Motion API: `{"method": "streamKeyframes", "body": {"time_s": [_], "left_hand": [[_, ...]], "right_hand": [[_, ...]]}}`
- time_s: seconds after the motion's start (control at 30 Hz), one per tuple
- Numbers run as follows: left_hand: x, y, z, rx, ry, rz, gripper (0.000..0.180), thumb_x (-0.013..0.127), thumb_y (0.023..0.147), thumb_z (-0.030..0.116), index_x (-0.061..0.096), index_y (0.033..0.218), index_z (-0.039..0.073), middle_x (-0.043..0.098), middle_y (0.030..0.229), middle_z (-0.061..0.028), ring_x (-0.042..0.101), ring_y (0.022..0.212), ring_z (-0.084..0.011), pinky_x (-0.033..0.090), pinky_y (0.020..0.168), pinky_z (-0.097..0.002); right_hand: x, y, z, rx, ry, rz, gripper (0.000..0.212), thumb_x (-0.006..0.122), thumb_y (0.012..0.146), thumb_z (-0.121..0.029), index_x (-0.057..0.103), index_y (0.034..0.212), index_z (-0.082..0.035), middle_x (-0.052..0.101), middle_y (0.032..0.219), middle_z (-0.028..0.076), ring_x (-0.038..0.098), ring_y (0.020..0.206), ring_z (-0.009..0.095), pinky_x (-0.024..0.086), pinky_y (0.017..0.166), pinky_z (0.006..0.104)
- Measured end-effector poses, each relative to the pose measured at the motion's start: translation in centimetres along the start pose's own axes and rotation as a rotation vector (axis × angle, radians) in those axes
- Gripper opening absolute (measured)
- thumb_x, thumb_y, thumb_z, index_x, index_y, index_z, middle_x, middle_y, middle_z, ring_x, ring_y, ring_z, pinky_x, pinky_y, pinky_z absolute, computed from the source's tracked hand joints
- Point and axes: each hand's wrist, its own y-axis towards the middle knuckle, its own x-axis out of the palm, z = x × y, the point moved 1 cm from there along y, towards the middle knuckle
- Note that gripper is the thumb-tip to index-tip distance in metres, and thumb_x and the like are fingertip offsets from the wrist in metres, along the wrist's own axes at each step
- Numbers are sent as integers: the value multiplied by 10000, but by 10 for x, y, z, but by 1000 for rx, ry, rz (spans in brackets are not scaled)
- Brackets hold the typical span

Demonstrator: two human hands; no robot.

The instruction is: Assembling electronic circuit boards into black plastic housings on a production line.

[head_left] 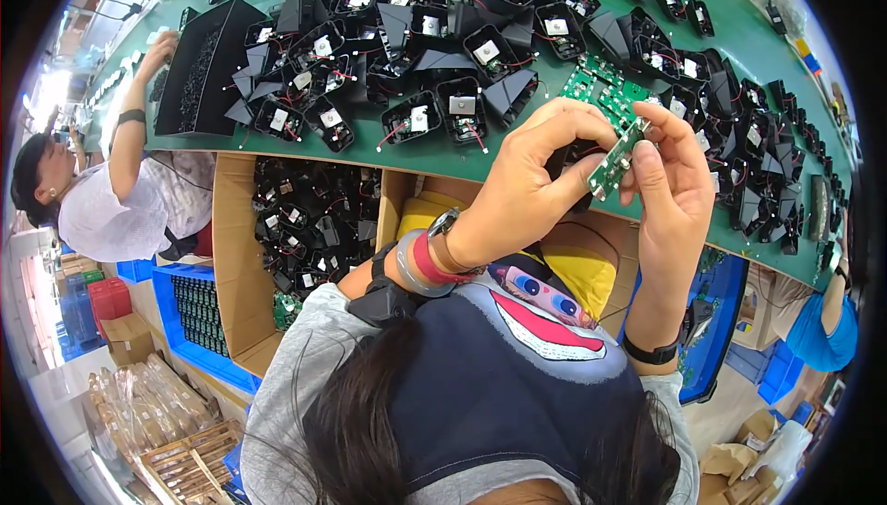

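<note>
A small green circuit board is held up between my two hands, tilted, with small metal parts along its edge. My left hand pinches it from the left with thumb and fingers. On its right side, my right hand grips it between thumb and curled fingers. Just beyond my hands, more green circuit boards lie in a pile on the green table. Around that pile sit many black plastic housings with white connectors and thin red and black wires.
A black bin of small dark parts stands at the left. Below the table edge are a cardboard box of housings and blue crates. Another person works at the left, and a blue-sleeved person is at the right.
</note>
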Motion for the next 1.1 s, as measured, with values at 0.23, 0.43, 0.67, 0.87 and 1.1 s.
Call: {"method": "streamKeyframes", "body": {"time_s": [0.23, 0.43, 0.67, 0.87, 1.1], "left_hand": [[0, 1, 7, -22, 65, 2, 165, 617, 804, 8, 596, 968, 16, 593, 987, -72, 553, 958, -175, 411, 886, -296], [-2, 0, 7, -111, 103, 78, 150, 623, 820, 25, 576, 962, 20, 583, 946, -51, 550, 881, -129, 431, 811, -253], [-1, 4, 4, -11, 141, 65, 151, 622, 803, 3, 564, 942, 12, 581, 941, -55, 548, 870, -122, 434, 804, -254], [3, 5, 4, 50, 41, 127, 130, 616, 764, -29, 566, 877, 13, 572, 860, -88, 539, 793, -227, 435, 708, -297], [-2, 1, 17, -272, -548, 70, 139, 528, 878, 64, 552, 997, -2, 580, 908, -60, 535, 865, -155, 440, 774, -264]], "right_hand": [[-14, 1, 3, -28, 395, -56, 399, 516, 924, -102, 406, 1286, 25, 495, 946, 57, 475, 689, 88, 413, 566, 192], [-26, -8, 1, -17, 269, 67, 380, 472, 945, -96, 404, 1295, 35, 489, 908, 69, 464, 647, 92, 411, 525, 196], [7, -7, -4, -127, 27, 44, 250, 557, 903, -68, 588, 1142, -2, 537, 850, 0, 506, 642, 30, 429, 524, 162], [15, -1, -3, -135, -41, 19, 237, 554, 900, -41, 601, 1129, -11, 527, 858, -17, 502, 688, 21, 420, 553, 149], [9, 2, 1, -86, -144, 38, 257, 551, 906, -95, 598, 1145, -12, 549, 881, -12, 496, 711, 32, 401, 558, 172]]}}
